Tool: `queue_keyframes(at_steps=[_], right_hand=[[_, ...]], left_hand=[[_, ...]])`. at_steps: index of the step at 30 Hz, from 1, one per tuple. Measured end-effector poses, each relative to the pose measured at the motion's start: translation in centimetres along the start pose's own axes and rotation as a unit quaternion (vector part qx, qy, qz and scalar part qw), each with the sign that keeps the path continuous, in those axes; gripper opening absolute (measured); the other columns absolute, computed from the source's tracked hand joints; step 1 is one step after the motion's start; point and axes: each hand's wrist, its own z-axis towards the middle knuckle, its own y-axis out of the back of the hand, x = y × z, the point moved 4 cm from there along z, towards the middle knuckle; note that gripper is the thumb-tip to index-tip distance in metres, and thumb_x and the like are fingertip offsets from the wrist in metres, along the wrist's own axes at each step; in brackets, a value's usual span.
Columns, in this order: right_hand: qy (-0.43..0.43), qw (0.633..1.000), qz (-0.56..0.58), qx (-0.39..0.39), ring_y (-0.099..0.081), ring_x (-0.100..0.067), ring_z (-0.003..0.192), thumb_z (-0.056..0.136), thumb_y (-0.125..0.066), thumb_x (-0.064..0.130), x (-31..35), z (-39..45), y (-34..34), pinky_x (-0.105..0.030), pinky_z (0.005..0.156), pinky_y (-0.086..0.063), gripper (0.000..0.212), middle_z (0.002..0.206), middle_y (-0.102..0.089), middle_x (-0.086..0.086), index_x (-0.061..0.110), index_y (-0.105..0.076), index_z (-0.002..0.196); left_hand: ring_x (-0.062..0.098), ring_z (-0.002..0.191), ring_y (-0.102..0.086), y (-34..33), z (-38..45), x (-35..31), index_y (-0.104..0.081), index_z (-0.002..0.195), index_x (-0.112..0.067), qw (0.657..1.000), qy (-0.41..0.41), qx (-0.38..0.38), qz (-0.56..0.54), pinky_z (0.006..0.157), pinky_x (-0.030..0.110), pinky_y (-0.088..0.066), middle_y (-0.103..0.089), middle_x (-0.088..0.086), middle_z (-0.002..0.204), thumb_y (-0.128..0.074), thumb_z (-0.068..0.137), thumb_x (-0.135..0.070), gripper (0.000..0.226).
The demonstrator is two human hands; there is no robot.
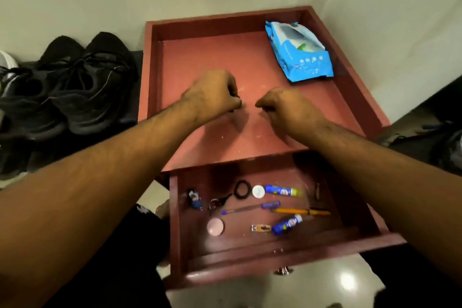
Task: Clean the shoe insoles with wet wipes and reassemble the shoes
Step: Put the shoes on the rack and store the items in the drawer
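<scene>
Both hands hover over the middle of the red-brown wooden counter with a raised rim (152, 62), close to each other but apart. The left hand (212, 92) has its fingers curled in, and something small and dark shows at its fingertips; whether the grip is clamped on it or merely closed I cannot tell. The right hand (285, 107) has its fingers curled in too, thumb towards forefinger, with nothing visible in its grip.

The blue plastic pack of wet wipes (298, 51) lies flat at the far right corner of the counter, well apart from both hands. The pair of black lace-up mesh trainers (82, 82) sits to the left of the counter, against the wall, with other dark footwear further left. No insole is in sight, so the cleaning appears not yet begun.

The chief risk is the open red-brown wooden drawer (175, 220) on the near side, directly under both forearms. It holds small loose things: pens, glue sticks, a black hair band, a nail clipper, keys. A wipe or insole brought back across the near edge could drop among them, and a forearm lowered carelessly could knock the drawer front. Reaching left for the trainers also means crossing the raised rim, which could catch a shoe. Whatever the left hand may be holding could slip into the drawer unnoticed
</scene>
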Motion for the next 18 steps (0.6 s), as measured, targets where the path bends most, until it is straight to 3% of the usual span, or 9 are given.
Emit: queue_keyframes(at_steps=[4, 7, 10, 13, 18], right_hand=[[0.029, 0.994, 0.103, 0.030, -0.067, -0.021, 0.085, 0.077, -0.070, -0.002, 2.1, -8.8, 0.2, -0.020, 0.078, -0.043, 0.021, 0.092, -0.075, -0.009, 0.004, -0.075, 0.096], [-0.029, 0.974, 0.139, 0.176, -0.067, -0.018, 0.090, 0.084, -0.069, 0.004, 3.4, -13.6, -3.2, -0.015, 0.068, -0.036, 0.017, 0.095, -0.074, -0.009, 0.006, -0.075, 0.099], [-0.055, 0.945, 0.097, 0.307, -0.064, -0.022, 0.102, 0.085, -0.060, 0.002, 4.2, -15.6, -7.6, -0.015, 0.071, -0.032, 0.027, 0.107, -0.072, -0.007, 0.011, -0.074, 0.106], [-0.076, 0.937, 0.090, 0.329, -0.063, -0.026, 0.100, 0.083, -0.057, -0.001, 4.5, -15.3, -10.7, -0.021, 0.075, -0.041, 0.028, 0.107, -0.069, -0.009, 0.011, -0.074, 0.102], [-0.093, 0.928, 0.045, 0.357, -0.063, -0.027, 0.098, 0.081, -0.054, -0.007, 4.6, -14.5, -13.1, -0.021, 0.069, -0.038, 0.032, 0.108, -0.067, -0.010, 0.009, -0.072, 0.102]], left_hand=[[0.022, 0.079, -0.066, -4.8, -8.3, -2.9, -0.073, 0.089, -0.016, 0.989, -0.006, 0.150, 0.015, 0.070, 0.030, -0.053, -0.069, 0.002, 0.080, -0.076, 0.075, -0.019, 0.015], [0.027, 0.093, -0.067, -10.5, -13.4, -3.4, -0.070, 0.100, -0.017, 0.966, 0.007, 0.252, 0.056, 0.071, 0.032, -0.050, -0.071, 0.007, 0.100, -0.071, 0.079, -0.014, 0.021], [0.031, 0.102, -0.065, -14.4, -15.7, -2.1, -0.059, 0.117, -0.013, 0.956, 0.043, 0.271, 0.104, 0.070, 0.034, -0.046, -0.067, 0.011, 0.114, -0.066, 0.085, -0.010, 0.033], [0.032, 0.110, -0.063, -15.4, -16.5, -0.6, -0.059, 0.123, -0.013, 0.952, 0.064, 0.273, 0.124, 0.081, 0.038, -0.050, -0.064, 0.012, 0.121, -0.068, 0.087, -0.014, 0.038], [0.034, 0.115, -0.061, -16.2, -17.3, 0.1, -0.063, 0.120, -0.010, 0.947, 0.054, 0.276, 0.153, 0.090, 0.041, -0.051, -0.061, 0.013, 0.127, -0.066, 0.089, -0.017, 0.032]])
